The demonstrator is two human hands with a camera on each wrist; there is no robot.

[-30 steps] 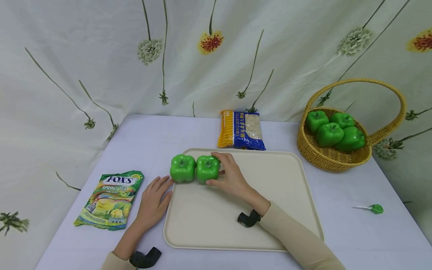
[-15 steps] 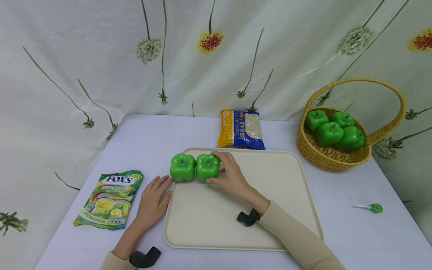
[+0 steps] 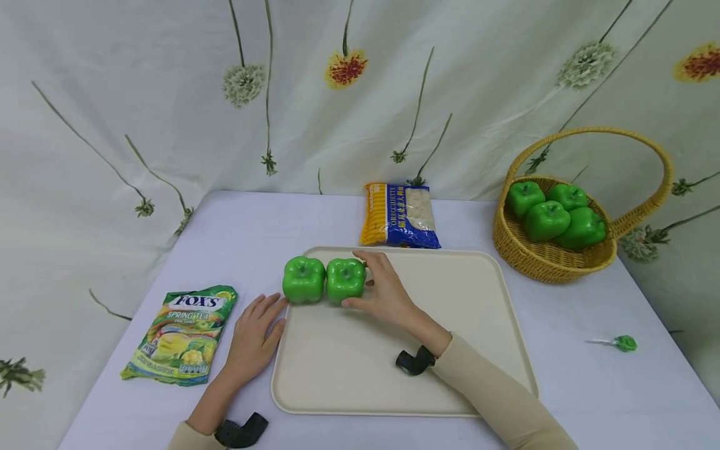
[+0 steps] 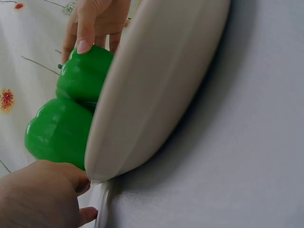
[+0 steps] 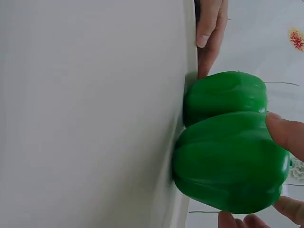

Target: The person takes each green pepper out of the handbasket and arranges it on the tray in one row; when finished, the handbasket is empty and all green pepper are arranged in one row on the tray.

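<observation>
Two green bell peppers stand side by side at the far left corner of the cream tray (image 3: 405,369). My right hand (image 3: 385,294) holds the right bell pepper (image 3: 345,280), with the thumb on its near side and the fingers round its right and far sides. The left bell pepper (image 3: 304,280) touches or nearly touches it. My left hand (image 3: 255,337) rests on the table by the tray's left edge, fingers extended. Its fingertips reach to the left bell pepper's base; whether they press it I cannot tell. In the right wrist view the held bell pepper (image 5: 232,164) fills the lower right.
A wicker basket (image 3: 529,262) with several green bell peppers stands at the back right. Behind the tray lies a pasta bag (image 3: 400,215). A Fox's candy bag (image 3: 182,337) lies left of my left hand, and a green lollipop (image 3: 624,343) lies at the right.
</observation>
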